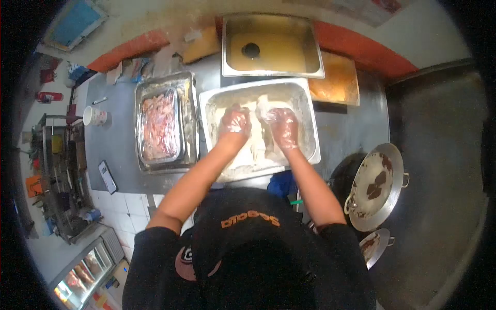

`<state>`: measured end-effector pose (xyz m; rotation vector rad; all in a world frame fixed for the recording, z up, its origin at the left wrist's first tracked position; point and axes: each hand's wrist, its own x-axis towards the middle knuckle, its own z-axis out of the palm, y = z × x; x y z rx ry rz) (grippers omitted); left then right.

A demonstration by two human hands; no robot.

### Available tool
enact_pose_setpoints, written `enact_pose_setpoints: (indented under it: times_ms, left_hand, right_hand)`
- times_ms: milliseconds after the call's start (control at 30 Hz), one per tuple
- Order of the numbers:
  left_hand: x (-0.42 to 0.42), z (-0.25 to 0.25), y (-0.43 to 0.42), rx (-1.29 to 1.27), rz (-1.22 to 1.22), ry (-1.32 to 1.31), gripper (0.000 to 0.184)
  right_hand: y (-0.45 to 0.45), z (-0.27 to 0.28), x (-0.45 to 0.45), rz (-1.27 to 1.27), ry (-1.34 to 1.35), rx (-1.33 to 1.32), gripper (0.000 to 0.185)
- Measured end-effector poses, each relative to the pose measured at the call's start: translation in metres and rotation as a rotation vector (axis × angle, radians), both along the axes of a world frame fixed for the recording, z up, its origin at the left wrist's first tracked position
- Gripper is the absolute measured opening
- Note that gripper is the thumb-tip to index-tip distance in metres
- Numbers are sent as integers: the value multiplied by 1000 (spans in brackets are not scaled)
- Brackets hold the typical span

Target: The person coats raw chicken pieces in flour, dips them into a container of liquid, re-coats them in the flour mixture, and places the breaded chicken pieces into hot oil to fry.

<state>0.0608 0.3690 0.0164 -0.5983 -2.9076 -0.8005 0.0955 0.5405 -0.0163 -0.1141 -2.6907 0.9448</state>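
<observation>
Both hands wear clear plastic gloves and are over a steel pan [312,129] with white flour [243,157] in it. My left hand [236,121] is closed, knuckles up, above the left half of the pan; whatever its fingers grip is hidden. My right hand [283,125] is closed on a pale flour-coated piece [264,103] that sticks out beyond the fingers toward the far side. More floured pieces [257,150] lie in the flour between the hands. To the left, a smaller tray of raw meat strips [159,126] sits inside a larger metal tray [194,103].
Behind the pan stands a steel container [224,57] with yellowish liquid and a dark round object [251,50]. An orange-brown tray [336,77] is at the back right. A white cup [95,116] and a phone [107,176] rest on the left. Large woks [377,186] are at the right.
</observation>
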Motion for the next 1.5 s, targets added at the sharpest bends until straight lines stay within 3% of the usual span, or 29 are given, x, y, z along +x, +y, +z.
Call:
enact_pose_setpoints:
  times_ms: [33,133,167,267,333,367,467,533,700,800,933,1033,1133,1233,1333,1433,1500]
  left_hand:
    - [11,4,-6,-117,-73,-26,17]
    - [-4,2,-9,-53,79,-164,16]
    - [-6,2,-14,-272,14,-53,30]
    - [-16,37,-20,-164,99,-225,30]
    - [-20,73,-27,-44,31,-44,34]
    - [-23,85,-30,20,18,-7,35]
    - [-23,86,-38,38,19,57,37]
    - [-21,92,-37,-21,78,-38,37]
    - [-18,67,-42,65,81,-153,35]
    - [-17,64,-42,46,80,-168,34]
    - [-10,60,-49,41,80,-159,35]
    - [-10,63,-51,3,78,-225,37]
    - [-6,51,-57,9,91,-210,40]
    - [-3,36,-59,26,57,-99,43]
    - [-2,46,-53,20,106,-198,44]
    - [0,35,-51,27,142,-209,43]
    - [-1,34,-54,57,130,-268,44]
  right_hand:
    - [-5,4,15,6,-35,-68,14]
    - [-1,29,-4,24,-61,-239,14]
    - [5,37,-4,19,-97,-294,17]
    - [19,62,-12,23,-210,-525,20]
    - [34,77,-18,117,-259,-735,22]
    - [41,90,-20,67,-350,-541,24]
    - [61,78,-22,42,-314,-347,27]
    - [58,84,-24,14,-329,-359,28]
    - [49,23,-27,139,-267,-345,27]
    - [36,-5,-32,124,-437,-661,29]
    - [42,-25,-33,13,-374,-146,27]
    - [42,-13,-35,-91,-475,16,29]
    - [37,20,-30,-108,-464,-273,32]
    - [48,-7,-32,88,-376,-13,33]
    - [30,-29,-34,36,-407,486,31]
    - [18,-27,-42,46,-441,463,34]
    - [24,-86,-60,-112,-452,371,35]
